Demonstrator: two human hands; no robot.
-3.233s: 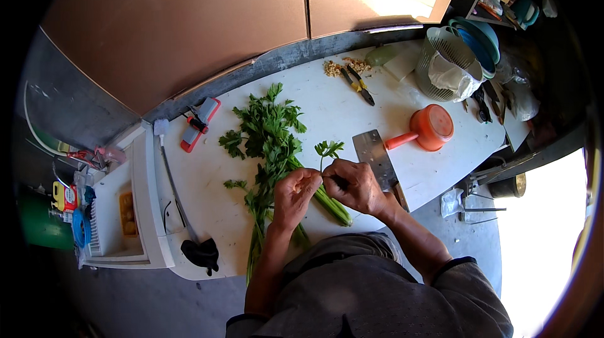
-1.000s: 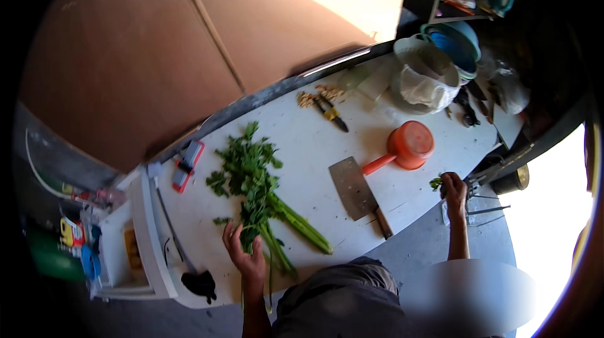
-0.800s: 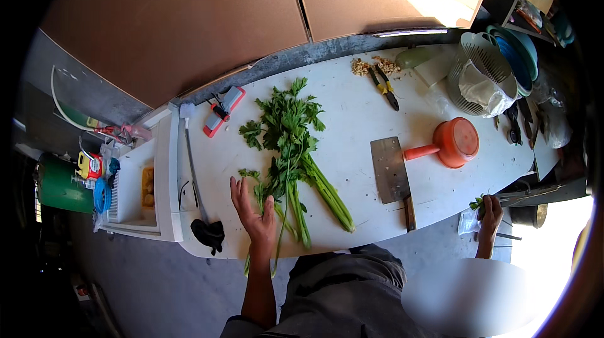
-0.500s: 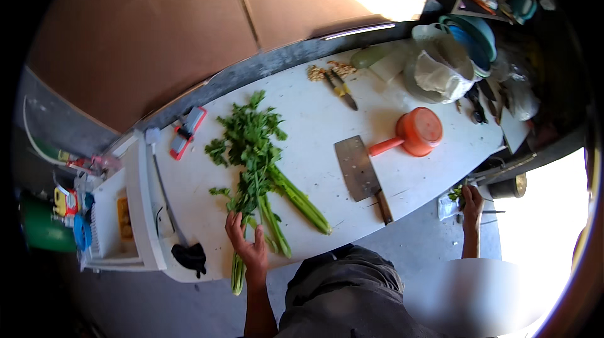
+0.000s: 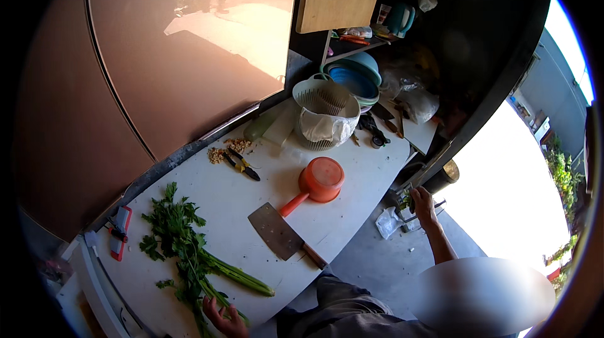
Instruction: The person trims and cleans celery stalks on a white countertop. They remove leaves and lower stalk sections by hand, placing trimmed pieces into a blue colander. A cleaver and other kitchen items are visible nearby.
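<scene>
A bunch of celery (image 5: pixel 182 243) lies on the white table's left part, leaves away from me and stalks toward me. At the stalks near the front edge is my left hand (image 5: pixel 225 320), its fingers apart and touching or close beside them. My right hand (image 5: pixel 423 206) reaches out past the table's right side, closed on some green leaves (image 5: pixel 409 202). These are small and partly hidden by the fingers. In the middle of the table lie a cleaver (image 5: pixel 277 231) and an upturned orange dipper (image 5: pixel 322 179), its handle by the blade.
Pliers (image 5: pixel 242 165) lie by a heap of peanut-like bits (image 5: pixel 228 149). Behind stand a pale basket (image 5: pixel 324 115) and blue basins (image 5: pixel 355 80). Beyond the right edge are a dark bucket (image 5: pixel 443 176) and a plastic bag (image 5: pixel 388 221). A red-and-grey tool (image 5: pixel 121 232) lies far left.
My view has swung to the right, so the table things sit lower and further left. My right hand, still with the leaves, has moved outward toward the bucket.
</scene>
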